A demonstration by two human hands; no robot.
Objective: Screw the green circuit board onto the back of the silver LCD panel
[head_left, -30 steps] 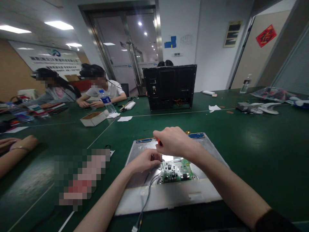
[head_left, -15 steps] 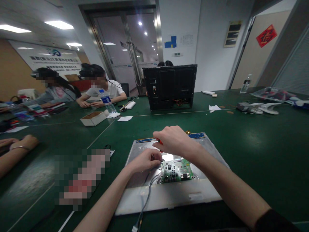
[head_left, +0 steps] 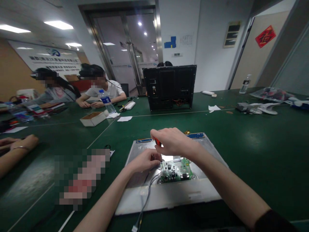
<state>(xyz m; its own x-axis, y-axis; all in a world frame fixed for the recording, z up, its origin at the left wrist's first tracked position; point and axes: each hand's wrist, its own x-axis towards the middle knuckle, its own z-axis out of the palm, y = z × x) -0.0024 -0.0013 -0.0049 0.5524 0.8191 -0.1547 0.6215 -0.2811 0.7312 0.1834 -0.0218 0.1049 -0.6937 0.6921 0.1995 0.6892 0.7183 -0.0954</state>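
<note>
A flat metal-backed display panel [head_left: 210,164] lies in front of me. On its middle sits a green circuit board [head_left: 178,170], with a grey cable bundle [head_left: 149,193] running from the board's left side toward me. My right hand [head_left: 172,140] is closed around the red and black handle of a screwdriver [head_left: 158,142], held upright over the board's upper left corner. My left hand [head_left: 147,159] is at that same corner, fingers pinched near the screwdriver's tip. What lies between those fingers, if anything, is too small to make out.
A black monitor housing [head_left: 170,87] stands upright across the green table [head_left: 260,154]. Left of it are a water bottle [head_left: 107,102] and an open white box [head_left: 93,119]. Another person's hands [head_left: 23,143] rest at the left edge. Two people sit farther back.
My right hand has shifted slightly left and turned with the screwdriver, showing more of its handle. My left hand stays at the board's corner.
</note>
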